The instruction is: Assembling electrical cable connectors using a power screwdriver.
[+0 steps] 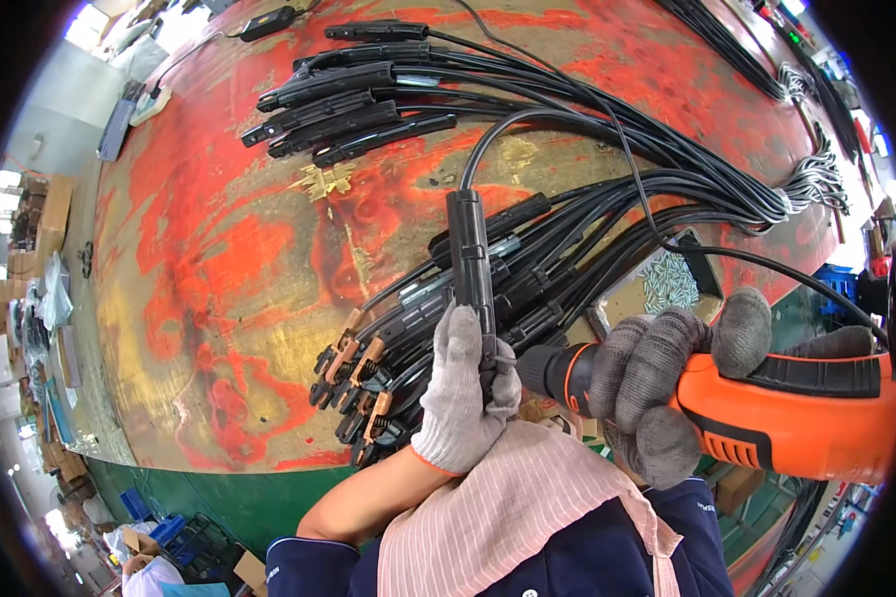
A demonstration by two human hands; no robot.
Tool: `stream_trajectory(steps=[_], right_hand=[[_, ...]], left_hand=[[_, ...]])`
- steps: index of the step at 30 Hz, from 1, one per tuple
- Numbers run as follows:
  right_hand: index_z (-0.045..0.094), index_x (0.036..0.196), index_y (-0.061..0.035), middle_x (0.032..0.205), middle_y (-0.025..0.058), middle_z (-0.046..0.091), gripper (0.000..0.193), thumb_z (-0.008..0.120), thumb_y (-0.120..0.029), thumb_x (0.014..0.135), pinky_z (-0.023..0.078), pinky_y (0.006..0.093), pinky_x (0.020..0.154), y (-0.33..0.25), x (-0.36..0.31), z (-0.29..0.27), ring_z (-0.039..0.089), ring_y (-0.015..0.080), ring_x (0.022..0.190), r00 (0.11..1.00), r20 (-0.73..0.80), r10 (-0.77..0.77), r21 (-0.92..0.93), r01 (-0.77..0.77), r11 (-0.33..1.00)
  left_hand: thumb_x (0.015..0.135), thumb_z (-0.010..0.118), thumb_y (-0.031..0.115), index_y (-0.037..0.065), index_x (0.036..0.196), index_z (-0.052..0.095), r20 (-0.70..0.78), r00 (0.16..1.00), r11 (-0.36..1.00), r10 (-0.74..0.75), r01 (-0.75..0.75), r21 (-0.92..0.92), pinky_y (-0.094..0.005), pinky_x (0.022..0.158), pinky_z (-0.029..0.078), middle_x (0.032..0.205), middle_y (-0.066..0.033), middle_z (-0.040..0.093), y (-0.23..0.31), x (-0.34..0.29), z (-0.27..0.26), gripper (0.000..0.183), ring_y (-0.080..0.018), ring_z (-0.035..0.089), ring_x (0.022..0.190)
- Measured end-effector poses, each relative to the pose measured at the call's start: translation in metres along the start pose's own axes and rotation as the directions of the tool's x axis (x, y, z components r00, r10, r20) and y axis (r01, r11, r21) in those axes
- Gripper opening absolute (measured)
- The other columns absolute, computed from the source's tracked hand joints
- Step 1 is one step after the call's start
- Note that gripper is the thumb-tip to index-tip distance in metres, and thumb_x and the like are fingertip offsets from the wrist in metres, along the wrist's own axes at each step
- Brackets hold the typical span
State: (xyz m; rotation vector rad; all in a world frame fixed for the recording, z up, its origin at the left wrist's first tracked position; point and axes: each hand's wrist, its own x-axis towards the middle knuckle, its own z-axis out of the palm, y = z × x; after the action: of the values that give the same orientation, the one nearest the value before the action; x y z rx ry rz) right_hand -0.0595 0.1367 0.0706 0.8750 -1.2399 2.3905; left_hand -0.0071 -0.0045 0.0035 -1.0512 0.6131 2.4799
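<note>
Upright in front of me stands a black welding electrode holder handle (pixel 470 249), its cable arching out of the top. My left hand (pixel 458 403), in a pale glove, is closed around the handle's lower part. In a dark grey glove, my right hand (pixel 657 383) grips an orange power screwdriver (pixel 786 418). The black nose of the screwdriver points left at the handle's lower side, close to my left fingers; whether its bit touches is hidden. Behind my left hand lies a bundle of electrode holders with copper-coloured jaws (pixel 373 358).
Small silver screws (pixel 670 284) fill a container right of the bundle. More black handles (pixel 343 85) with cables lie across the far part of the worn red table (pixel 219 259). Tied cable ends (pixel 816 184) rest at the right. The screwdriver's cord (pixel 632 164) crosses over the cables.
</note>
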Motion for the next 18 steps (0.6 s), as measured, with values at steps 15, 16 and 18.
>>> stream_trajectory(steps=[15,16,18], right_hand=[[0.044,0.129,-0.0039,0.103,0.0079,0.058,0.071,0.079,-0.005,0.067,0.053,0.0331,0.064,-0.093,0.04,-0.124,0.06,0.017,0.082,0.961,-0.074,0.268,-0.265,-0.278,0.924],[0.046,0.128,-0.0037,0.106,0.0064,0.059,0.073,0.082,-0.006,0.064,0.052,0.032,0.071,-0.097,0.034,-0.149,0.059,0.0155,0.088,0.909,-0.099,0.406,-0.514,-0.396,0.761],[0.051,0.126,-0.0033,0.113,0.0034,0.06,0.078,0.088,-0.01,0.058,0.05,0.0296,0.085,-0.075,0.036,-0.158,0.058,0.0124,0.1,0.757,0.005,0.653,-0.771,-0.413,0.484]], left_hand=[[0.077,0.076,0.027,0.006,0.136,0.046,0.378,0.821,0.017,0.428,-0.425,0.905,-0.0316,0.073,0.051,0.113,-0.0129,0.064,0.165,-0.021,-0.044,0.07,-0.0193,0.064,0.089],[0.077,0.072,0.035,0.018,0.133,0.051,0.408,0.805,-0.466,0.43,-0.189,0.864,-0.0379,0.083,0.051,0.114,-0.0129,0.064,0.189,-0.019,-0.037,0.062,-0.0256,0.065,0.096],[0.079,0.065,0.04,0.035,0.122,0.057,0.4,0.793,-0.745,0.46,0.099,0.66,-0.0428,0.082,0.051,0.1,-0.0104,0.063,0.212,-0.008,-0.027,0.044,-0.0326,0.064,0.093]])
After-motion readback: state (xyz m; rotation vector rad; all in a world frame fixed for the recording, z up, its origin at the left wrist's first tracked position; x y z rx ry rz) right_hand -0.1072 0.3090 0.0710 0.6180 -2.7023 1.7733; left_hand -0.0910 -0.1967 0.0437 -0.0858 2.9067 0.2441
